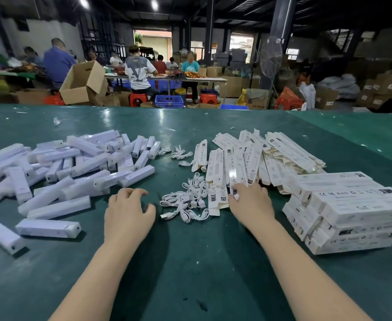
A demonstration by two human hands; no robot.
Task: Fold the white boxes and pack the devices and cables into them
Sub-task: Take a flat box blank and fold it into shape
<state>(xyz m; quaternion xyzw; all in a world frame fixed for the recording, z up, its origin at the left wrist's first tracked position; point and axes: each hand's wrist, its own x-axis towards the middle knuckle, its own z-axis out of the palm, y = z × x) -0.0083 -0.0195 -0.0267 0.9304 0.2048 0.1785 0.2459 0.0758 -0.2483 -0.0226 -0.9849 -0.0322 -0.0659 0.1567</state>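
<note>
Nearest the camera, two bare forearms stretch out over the green tabletop [190, 262]. The left hand [128, 212] hovers with loosely curled fingers and holds nothing, between the devices and the cables. The right hand [250, 205] lies with its fingers on the near end of a flat box blank [218, 195]; whether it has pinched the blank or only touches it I cannot tell. To the right, a stack of closed white boxes [348, 214] lies piled several layers high, which I take to be finished packs, so part of the job looks done. Much is left, though. Between the hands a tangle of white cables [188, 200] waits loose, with a few more cables [181, 155] farther back. On the left, a wide scatter of white devices [70, 167] lies unpacked, and beyond the right hand a fan of unfolded box blanks [260, 158] spreads toward the far side. By this layout, a new cycle is starting with a blank not yet folded. Far behind, other workers sit at tables among cardboard cartons [83, 82].
</note>
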